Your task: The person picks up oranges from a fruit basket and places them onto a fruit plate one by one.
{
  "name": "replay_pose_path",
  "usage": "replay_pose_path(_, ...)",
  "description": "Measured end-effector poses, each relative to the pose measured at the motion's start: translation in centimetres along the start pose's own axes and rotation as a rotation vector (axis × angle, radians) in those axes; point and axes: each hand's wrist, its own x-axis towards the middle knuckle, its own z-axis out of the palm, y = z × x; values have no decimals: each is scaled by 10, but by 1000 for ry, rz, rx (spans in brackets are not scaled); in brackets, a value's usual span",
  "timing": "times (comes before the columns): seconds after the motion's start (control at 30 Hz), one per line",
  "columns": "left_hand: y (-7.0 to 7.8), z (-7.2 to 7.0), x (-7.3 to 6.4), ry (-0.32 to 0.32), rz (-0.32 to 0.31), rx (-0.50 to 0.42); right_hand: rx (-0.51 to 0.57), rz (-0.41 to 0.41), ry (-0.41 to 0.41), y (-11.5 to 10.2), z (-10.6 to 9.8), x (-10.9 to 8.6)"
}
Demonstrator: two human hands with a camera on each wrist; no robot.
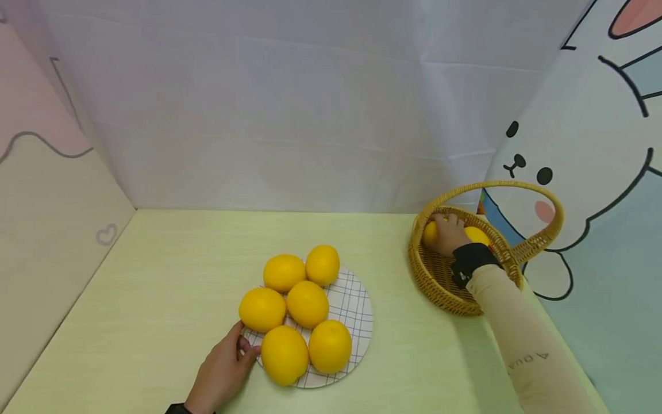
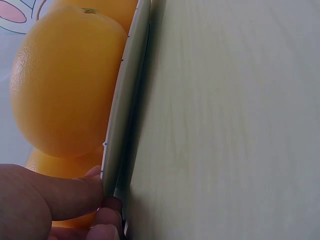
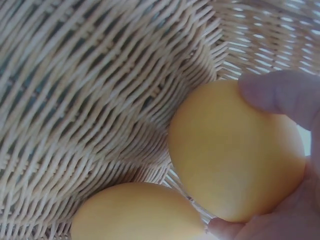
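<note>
On the table lies a round white plate (image 1: 359,310) with a blue grid pattern, bearing several yellow-orange oranges (image 1: 307,305). My left hand (image 1: 222,365) pinches the plate's near left rim. In the left wrist view the thumb lies over the rim (image 2: 120,115) and fingers curl beneath it, beside a large orange (image 2: 67,82). Over at the right, my right hand (image 1: 449,237) reaches inside a wicker basket (image 1: 439,293). It grips an orange (image 3: 232,150), thumb on one side and fingers on the other. A second orange (image 3: 135,212) lies beside it in the basket.
The basket's tall handle (image 1: 496,185) arches over my right hand. A white cloth wall (image 1: 258,115) rises behind the table (image 1: 155,276). Cartoon-printed panels stand at the left and right (image 1: 610,230), the right one close to the basket.
</note>
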Motion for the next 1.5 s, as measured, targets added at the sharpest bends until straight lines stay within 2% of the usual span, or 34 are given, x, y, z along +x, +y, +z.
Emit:
replay_pose_path(0.33, -2, 2, 0, 16, 26, -6, 55, -35, -15, -13, -17, -17)
replay_pose_path(0.77, -2, 3, -1, 7, 5, 1, 40, -96, 28, -27, -37, -39)
replay_pose_path(0.93, -2, 2, -2, 15, 32, 10, 51, -99, 44, -33, -49, -50)
replay_pose_path(1.03, 0, 1, -3, 13, 28, 10, 72, -90, 46, -37, -55, -59)
replay_pose_path(1.23, 0, 1, -4, 18, 17, 4, 93, -79, 32, -50, -61, -72)
replay_pose_path(1.5, 0, 4, -7, 28, 30, 4, 116, -133, 16, -76, -70, -88)
